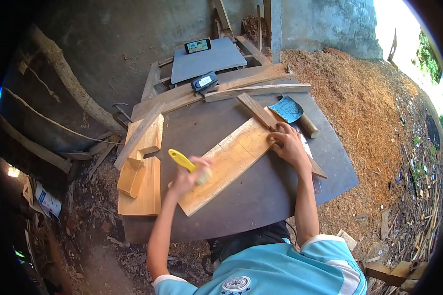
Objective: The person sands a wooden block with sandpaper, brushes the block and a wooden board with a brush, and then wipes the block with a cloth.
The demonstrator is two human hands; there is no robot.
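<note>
My left hand [186, 179] is wrapped round a paintbrush [179, 158] with a yellow handle. Its pale bristles are over the face of a wooden board [231, 158], and the fingers are slightly blurred. The board lies slantwise on the dark tabletop [187, 130], with several pencil lines across it. At its far right end, my right hand [290, 146] has bent fingers gripping the board's edge. Those fingertips are close to a narrow wooden strip [257, 111] lying across that end. Part of another wood piece [317, 167] shows beneath my right wrist.
Beyond my right hand are blue sandpaper [287, 109] and a round wooden piece [308, 126]. Cut wood blocks [150, 189] stand at the left. A dark device [204, 81] and long planks [256, 92] lie at the back; a phone [198, 45] rests on a grey panel [202, 61].
</note>
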